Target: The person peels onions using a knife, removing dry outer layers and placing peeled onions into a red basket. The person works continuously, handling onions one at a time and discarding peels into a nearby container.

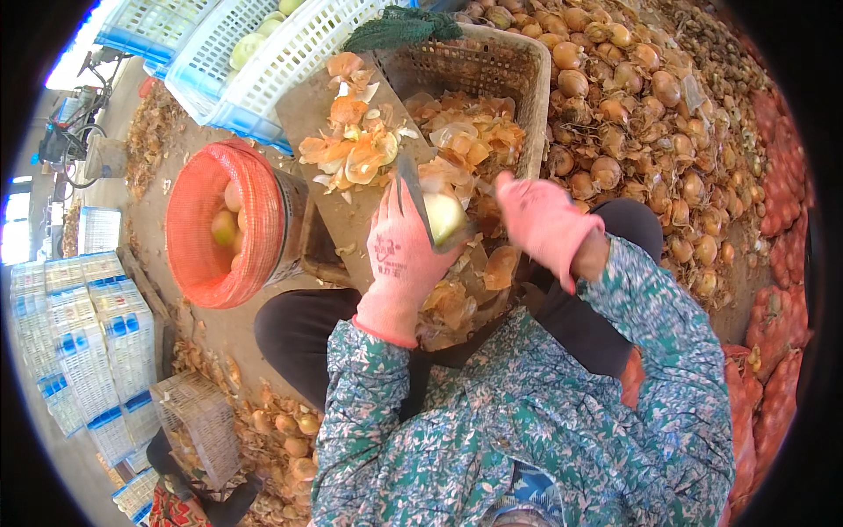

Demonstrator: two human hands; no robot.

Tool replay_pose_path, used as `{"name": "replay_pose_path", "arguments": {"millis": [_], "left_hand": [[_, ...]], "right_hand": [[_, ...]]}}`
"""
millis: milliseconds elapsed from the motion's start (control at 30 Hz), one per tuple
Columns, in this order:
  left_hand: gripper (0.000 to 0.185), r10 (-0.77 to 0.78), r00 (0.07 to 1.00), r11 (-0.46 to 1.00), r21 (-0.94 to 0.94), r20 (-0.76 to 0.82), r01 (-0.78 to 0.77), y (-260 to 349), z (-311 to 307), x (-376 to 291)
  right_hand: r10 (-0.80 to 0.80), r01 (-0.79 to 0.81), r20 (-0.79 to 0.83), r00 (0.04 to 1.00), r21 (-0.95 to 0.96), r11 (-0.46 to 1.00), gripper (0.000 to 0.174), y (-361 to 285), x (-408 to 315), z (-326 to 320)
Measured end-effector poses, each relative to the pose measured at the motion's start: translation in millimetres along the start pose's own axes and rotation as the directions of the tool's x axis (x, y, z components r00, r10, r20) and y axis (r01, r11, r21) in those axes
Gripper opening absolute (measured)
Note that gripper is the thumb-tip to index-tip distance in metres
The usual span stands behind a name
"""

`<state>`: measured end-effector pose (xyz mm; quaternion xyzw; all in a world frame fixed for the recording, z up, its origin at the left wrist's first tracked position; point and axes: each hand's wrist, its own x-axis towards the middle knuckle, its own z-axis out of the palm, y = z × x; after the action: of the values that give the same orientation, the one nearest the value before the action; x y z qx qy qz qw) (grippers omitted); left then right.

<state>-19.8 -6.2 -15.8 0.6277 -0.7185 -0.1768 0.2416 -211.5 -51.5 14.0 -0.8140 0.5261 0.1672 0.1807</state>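
My left hand (405, 257), in a pink knit glove with dark printing, holds a pale, peeled onion (444, 216) between fingers and thumb. A dark grey strip runs along the onion's left side; whether it is glove coating or a blade is unclear. To the right, my right hand (543, 221) is curled in a matching glove, apart from the onion. A thin grey shape by its fingertips is blurred, so its grip is uncertain. Under the hands is a board (329, 227) with orange onion skins (362, 155). More skins (471, 135) fill part of a dirty plastic crate (540, 79) behind.
A bucket with an orange mesh bag (188, 217) over its rim holds several onions. White-blue crates (296, 56) stand behind the board. Unpeeled onions (619, 118) are heaped at right, with red mesh sacks (777, 309) beyond. Crates (85, 336) are stacked left; another person's legs (197, 491) show lower left.
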Motion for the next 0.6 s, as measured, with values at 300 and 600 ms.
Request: {"name": "replay_pose_path", "arguments": {"millis": [300, 600], "left_hand": [[0.097, 0.126, 0.987, 0.99, 0.073, -0.099, -0.12, -5.1, 2.4, -4.3], [0.109, 0.148, 0.987, 0.989, 0.004, -0.059, -0.148, -11.5, 4.0, -10.7]], "right_hand": [[0.013, 0.247, -0.346, 0.938, 0.696, 0.674, 0.034, 3.5, -4.4, -8.8], [-0.126, 0.387, -0.404, 0.906, 0.672, 0.631, 0.035, -20.0, 35.4, 9.2]]}}
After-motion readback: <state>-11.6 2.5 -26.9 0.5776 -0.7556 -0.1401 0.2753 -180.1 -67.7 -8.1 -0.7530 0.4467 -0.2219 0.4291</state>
